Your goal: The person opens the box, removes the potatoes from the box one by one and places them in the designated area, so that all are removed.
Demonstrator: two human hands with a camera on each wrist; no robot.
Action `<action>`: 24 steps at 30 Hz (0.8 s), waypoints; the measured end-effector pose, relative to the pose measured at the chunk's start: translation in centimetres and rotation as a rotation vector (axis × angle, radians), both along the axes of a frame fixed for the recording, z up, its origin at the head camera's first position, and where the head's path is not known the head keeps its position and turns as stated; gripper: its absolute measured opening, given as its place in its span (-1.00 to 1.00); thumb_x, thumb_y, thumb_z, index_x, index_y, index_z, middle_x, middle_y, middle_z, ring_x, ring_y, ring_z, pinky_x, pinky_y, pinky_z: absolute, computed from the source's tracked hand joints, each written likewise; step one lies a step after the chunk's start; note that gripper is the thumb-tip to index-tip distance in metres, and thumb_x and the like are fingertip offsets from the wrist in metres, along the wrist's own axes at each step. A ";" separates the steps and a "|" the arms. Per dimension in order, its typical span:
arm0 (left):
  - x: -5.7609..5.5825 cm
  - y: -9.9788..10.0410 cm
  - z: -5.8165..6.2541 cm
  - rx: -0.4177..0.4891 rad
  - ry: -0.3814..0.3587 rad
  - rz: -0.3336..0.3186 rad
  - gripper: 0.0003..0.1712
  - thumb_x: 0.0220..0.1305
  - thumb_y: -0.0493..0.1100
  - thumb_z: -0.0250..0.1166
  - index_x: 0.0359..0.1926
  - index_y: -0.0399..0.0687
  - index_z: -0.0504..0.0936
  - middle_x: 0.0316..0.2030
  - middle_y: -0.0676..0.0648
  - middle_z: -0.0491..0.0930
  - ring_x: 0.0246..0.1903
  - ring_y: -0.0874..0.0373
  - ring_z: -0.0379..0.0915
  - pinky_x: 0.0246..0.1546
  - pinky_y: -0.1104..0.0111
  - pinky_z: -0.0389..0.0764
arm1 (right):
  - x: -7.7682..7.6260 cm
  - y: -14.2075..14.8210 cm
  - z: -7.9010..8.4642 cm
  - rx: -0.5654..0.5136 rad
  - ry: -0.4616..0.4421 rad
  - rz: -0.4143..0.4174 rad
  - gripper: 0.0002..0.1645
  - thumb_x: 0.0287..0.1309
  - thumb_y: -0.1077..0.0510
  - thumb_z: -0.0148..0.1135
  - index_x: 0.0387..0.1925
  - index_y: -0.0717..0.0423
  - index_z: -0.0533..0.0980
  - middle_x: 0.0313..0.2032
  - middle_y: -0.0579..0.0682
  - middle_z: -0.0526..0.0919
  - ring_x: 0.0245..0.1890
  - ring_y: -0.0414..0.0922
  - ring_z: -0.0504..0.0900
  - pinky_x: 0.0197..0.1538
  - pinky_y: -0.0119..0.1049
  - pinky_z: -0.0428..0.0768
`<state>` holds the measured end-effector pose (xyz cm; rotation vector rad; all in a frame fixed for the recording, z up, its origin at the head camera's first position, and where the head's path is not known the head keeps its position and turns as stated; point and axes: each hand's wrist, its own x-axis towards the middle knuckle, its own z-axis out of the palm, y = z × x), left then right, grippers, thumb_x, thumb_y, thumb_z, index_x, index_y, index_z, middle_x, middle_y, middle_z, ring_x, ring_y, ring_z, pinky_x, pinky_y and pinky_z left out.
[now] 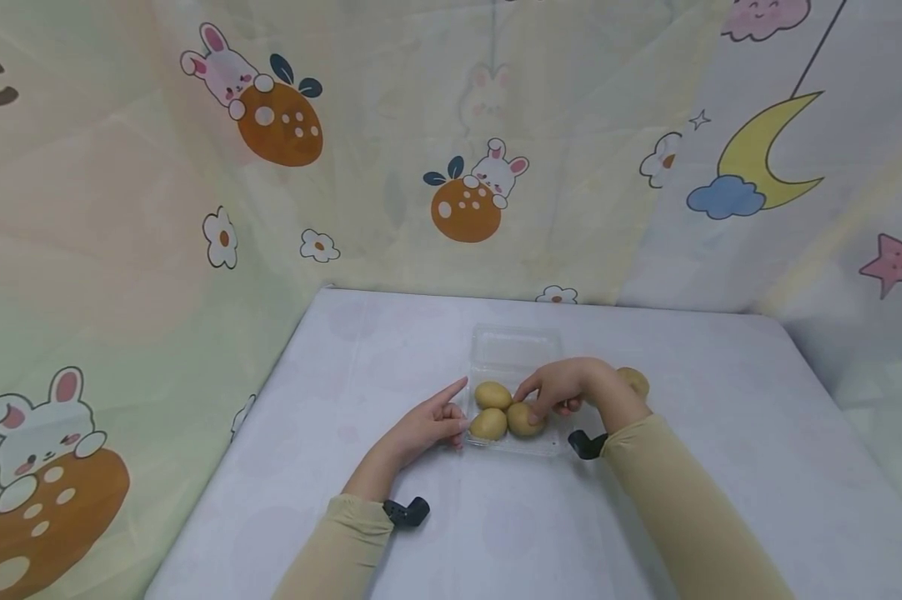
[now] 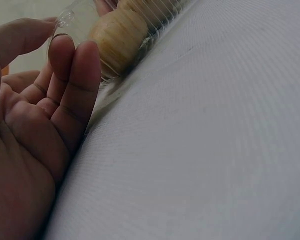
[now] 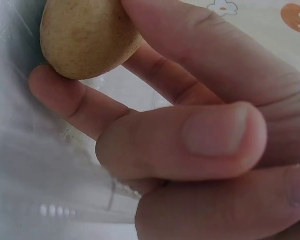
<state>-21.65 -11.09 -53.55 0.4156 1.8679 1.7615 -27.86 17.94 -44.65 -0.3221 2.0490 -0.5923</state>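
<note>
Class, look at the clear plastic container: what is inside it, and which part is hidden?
Three potatoes show inside the container; the right hand grips the front-right one. That hand covers the container's back-right part, so whatever lies beneath cannot be seen.

Soft, diffuse light (wrist views dimmer)
</note>
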 end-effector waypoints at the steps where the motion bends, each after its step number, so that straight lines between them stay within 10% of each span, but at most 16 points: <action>1: 0.0 0.0 0.0 0.002 -0.003 -0.001 -0.04 0.27 -0.12 0.36 0.55 0.27 0.04 -0.32 -0.05 0.58 -0.41 0.15 0.54 -0.24 0.31 0.64 | 0.0 0.0 0.0 -0.002 0.002 0.002 -0.42 0.05 -0.04 0.46 0.15 -0.33 0.54 -0.70 -0.12 0.39 -0.74 -0.27 0.25 -0.66 -0.44 0.17; 24: 0.1 0.0 0.2 0.016 -0.013 -0.011 -0.06 0.29 -0.14 0.34 0.55 0.29 0.03 -0.32 -0.04 0.58 -0.41 0.16 0.55 -0.23 0.30 0.65 | 0.4 0.2 -0.3 -0.013 0.014 -0.006 -0.48 0.03 -0.03 0.48 0.07 -0.38 0.55 -0.59 -0.04 0.57 -0.67 -0.21 0.46 -0.65 -0.45 0.24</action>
